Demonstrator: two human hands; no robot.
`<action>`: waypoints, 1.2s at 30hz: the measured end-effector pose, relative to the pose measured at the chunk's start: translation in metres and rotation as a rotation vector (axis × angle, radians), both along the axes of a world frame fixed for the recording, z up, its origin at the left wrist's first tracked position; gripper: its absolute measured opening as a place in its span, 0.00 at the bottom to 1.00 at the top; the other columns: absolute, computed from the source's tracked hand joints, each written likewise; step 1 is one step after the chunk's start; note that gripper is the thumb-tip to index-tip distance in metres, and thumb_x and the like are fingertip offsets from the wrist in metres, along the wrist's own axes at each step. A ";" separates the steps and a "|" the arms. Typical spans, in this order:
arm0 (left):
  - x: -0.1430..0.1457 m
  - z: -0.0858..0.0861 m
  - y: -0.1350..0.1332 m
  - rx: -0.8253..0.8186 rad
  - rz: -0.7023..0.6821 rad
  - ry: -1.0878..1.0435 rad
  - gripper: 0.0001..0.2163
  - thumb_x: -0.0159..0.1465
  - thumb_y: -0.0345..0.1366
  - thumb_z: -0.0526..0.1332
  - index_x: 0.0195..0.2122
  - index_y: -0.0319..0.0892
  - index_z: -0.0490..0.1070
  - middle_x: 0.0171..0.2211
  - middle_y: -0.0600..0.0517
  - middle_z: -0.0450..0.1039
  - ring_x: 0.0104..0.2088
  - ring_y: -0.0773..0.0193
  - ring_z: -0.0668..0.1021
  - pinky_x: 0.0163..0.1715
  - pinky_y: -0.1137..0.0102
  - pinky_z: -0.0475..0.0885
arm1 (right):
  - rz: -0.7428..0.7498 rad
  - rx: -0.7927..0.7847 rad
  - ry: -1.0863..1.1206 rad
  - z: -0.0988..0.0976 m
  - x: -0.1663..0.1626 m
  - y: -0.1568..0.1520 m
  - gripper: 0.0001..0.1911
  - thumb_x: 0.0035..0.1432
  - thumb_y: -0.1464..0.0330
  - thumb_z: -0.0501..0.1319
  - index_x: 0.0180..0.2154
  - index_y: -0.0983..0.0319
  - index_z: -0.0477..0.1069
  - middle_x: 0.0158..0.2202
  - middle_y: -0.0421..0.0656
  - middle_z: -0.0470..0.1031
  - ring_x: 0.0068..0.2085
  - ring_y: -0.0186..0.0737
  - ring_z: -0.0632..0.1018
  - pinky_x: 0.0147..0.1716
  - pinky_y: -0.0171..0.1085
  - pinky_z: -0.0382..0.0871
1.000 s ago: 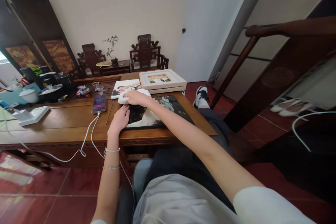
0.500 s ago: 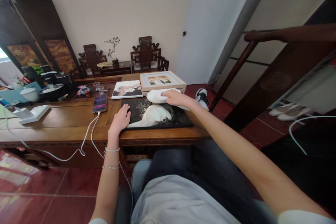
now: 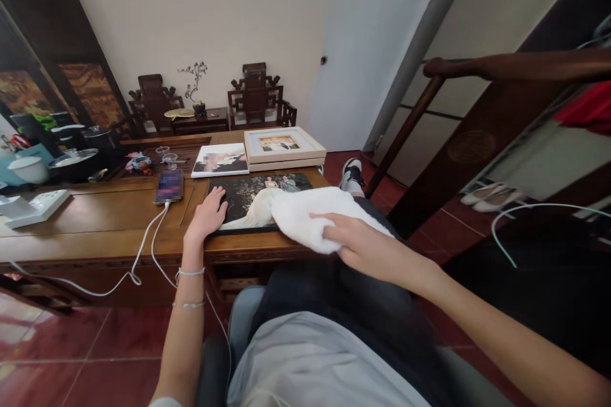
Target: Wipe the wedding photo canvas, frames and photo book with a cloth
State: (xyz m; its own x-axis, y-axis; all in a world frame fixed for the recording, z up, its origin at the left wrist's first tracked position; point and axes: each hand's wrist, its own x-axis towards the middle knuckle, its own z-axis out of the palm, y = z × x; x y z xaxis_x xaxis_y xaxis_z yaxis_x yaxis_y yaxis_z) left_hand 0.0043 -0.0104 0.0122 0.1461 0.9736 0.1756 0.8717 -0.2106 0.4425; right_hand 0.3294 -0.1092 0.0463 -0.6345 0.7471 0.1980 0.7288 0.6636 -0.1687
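A dark photo panel (image 3: 243,198) showing a long white dress and two figures lies flat near the table's front edge. My left hand (image 3: 209,211) rests on its left edge, fingers spread. In my right hand (image 3: 356,241) is a fluffy white cloth (image 3: 310,216), gripped between thumb and fingers. The cloth covers the panel's right front part and hangs past the table edge. Just behind the panel lie a smaller photo panel (image 3: 220,159) and a light wooden picture frame (image 3: 286,147) that appears stacked on another.
On the wooden table (image 3: 114,203), a phone (image 3: 169,186) charges by a white cable, left of my left hand. Further left are a power strip (image 3: 41,208), a lidded pot (image 3: 74,159) and small clear cups (image 3: 169,160). A wooden chair (image 3: 458,114) stands at right.
My right hand has drawn the white cloth from the panel's back right toward me, over its front edge. The two figures now show. My left hand stays on the panel; the view shifted slightly.
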 end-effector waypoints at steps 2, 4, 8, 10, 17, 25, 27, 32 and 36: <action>0.000 -0.001 -0.001 0.005 0.001 -0.007 0.22 0.70 0.35 0.48 0.64 0.38 0.61 0.70 0.43 0.54 0.71 0.58 0.55 0.68 0.56 0.54 | 0.036 0.005 0.027 0.000 0.003 -0.012 0.20 0.44 0.82 0.51 0.34 0.60 0.74 0.54 0.52 0.74 0.59 0.50 0.71 0.56 0.45 0.65; 0.000 -0.003 0.000 0.019 0.007 -0.021 0.22 0.70 0.36 0.48 0.64 0.38 0.62 0.70 0.43 0.54 0.71 0.58 0.56 0.68 0.55 0.54 | 0.029 -0.008 0.024 0.002 0.004 -0.009 0.19 0.44 0.82 0.50 0.33 0.60 0.74 0.50 0.52 0.76 0.54 0.50 0.74 0.52 0.44 0.67; -0.002 -0.006 0.001 0.055 0.010 -0.045 0.21 0.71 0.37 0.48 0.63 0.39 0.64 0.70 0.43 0.55 0.71 0.56 0.56 0.68 0.53 0.54 | -0.044 0.006 -0.025 0.007 0.002 0.032 0.18 0.44 0.81 0.50 0.32 0.61 0.74 0.36 0.49 0.78 0.41 0.48 0.77 0.43 0.40 0.68; -0.002 -0.006 0.002 0.067 0.004 -0.037 0.22 0.70 0.38 0.49 0.63 0.38 0.64 0.71 0.43 0.51 0.71 0.55 0.53 0.67 0.53 0.55 | -0.058 0.023 -0.039 0.010 0.001 0.065 0.17 0.44 0.81 0.51 0.32 0.62 0.74 0.34 0.49 0.78 0.40 0.47 0.76 0.43 0.39 0.66; -0.003 -0.005 0.002 0.018 0.004 -0.008 0.23 0.71 0.38 0.47 0.66 0.39 0.59 0.71 0.43 0.51 0.71 0.57 0.53 0.68 0.54 0.54 | -0.144 0.042 0.095 0.017 -0.001 0.162 0.10 0.37 0.78 0.52 0.24 0.61 0.67 0.30 0.47 0.77 0.34 0.43 0.73 0.35 0.35 0.63; -0.005 -0.009 0.006 0.023 0.013 0.012 0.23 0.71 0.38 0.45 0.66 0.38 0.59 0.71 0.44 0.51 0.71 0.57 0.54 0.68 0.54 0.54 | -0.167 0.051 0.160 0.004 0.008 0.161 0.07 0.36 0.76 0.50 0.22 0.59 0.61 0.25 0.44 0.73 0.32 0.42 0.71 0.33 0.35 0.62; -0.004 -0.008 0.005 0.027 0.013 0.019 0.23 0.71 0.37 0.46 0.66 0.38 0.60 0.70 0.43 0.52 0.71 0.56 0.55 0.68 0.54 0.55 | -0.151 0.028 0.149 -0.001 0.013 0.138 0.07 0.37 0.76 0.49 0.21 0.58 0.60 0.24 0.43 0.72 0.31 0.42 0.71 0.33 0.35 0.62; 0.000 -0.006 0.003 0.020 0.023 0.043 0.23 0.71 0.36 0.46 0.66 0.37 0.59 0.70 0.42 0.52 0.71 0.56 0.54 0.67 0.53 0.55 | -0.089 -0.010 0.104 -0.003 0.023 0.049 0.09 0.42 0.77 0.50 0.24 0.59 0.64 0.28 0.44 0.73 0.35 0.44 0.74 0.36 0.36 0.64; 0.000 -0.005 0.003 0.022 0.018 0.061 0.23 0.71 0.36 0.46 0.66 0.37 0.59 0.70 0.42 0.52 0.71 0.57 0.54 0.68 0.55 0.54 | -0.058 -0.065 0.077 0.006 0.025 -0.007 0.13 0.44 0.79 0.50 0.28 0.58 0.68 0.31 0.44 0.74 0.36 0.43 0.75 0.38 0.36 0.66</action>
